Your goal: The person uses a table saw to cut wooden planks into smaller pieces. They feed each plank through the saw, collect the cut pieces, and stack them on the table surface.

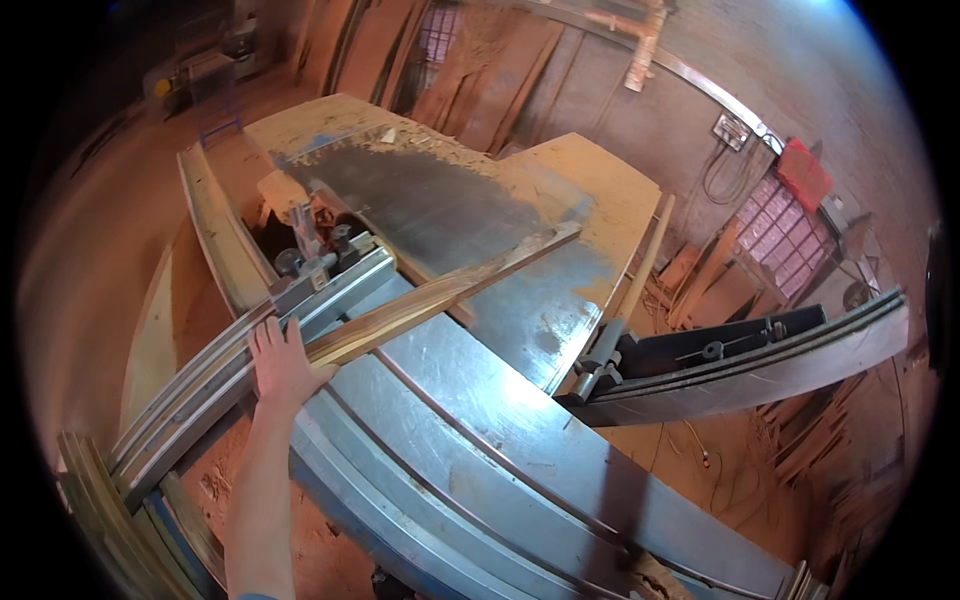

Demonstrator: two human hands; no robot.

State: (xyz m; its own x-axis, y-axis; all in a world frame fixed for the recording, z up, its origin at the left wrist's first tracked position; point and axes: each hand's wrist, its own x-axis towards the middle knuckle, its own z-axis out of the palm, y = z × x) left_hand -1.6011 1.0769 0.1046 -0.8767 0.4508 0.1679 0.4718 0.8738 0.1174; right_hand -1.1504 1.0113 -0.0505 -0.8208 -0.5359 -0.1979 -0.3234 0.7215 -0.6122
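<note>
My left hand (284,366) lies palm down over a silver metal fence (215,385), with its fingers stretched out and apart. Its thumb side touches the near end of a long wooden strip (405,308), and I cannot make out any grip round it. From there the strip slants up and right across a metal machine table (460,410) with long grooves, its far end over the dusty dark tabletop (420,195). Just beyond my fingers, a clamp-like metal fitting (312,262) is mounted by the fence. My right hand is out of view.
Sawdust covers the wooden tabletop edges (590,165). A long rail with a black bracket (740,370) juts out at the right. Boards (480,85) lean against the back wall, and scrap wood (815,435) lies at the right. Stacked lengths (110,500) stand at lower left.
</note>
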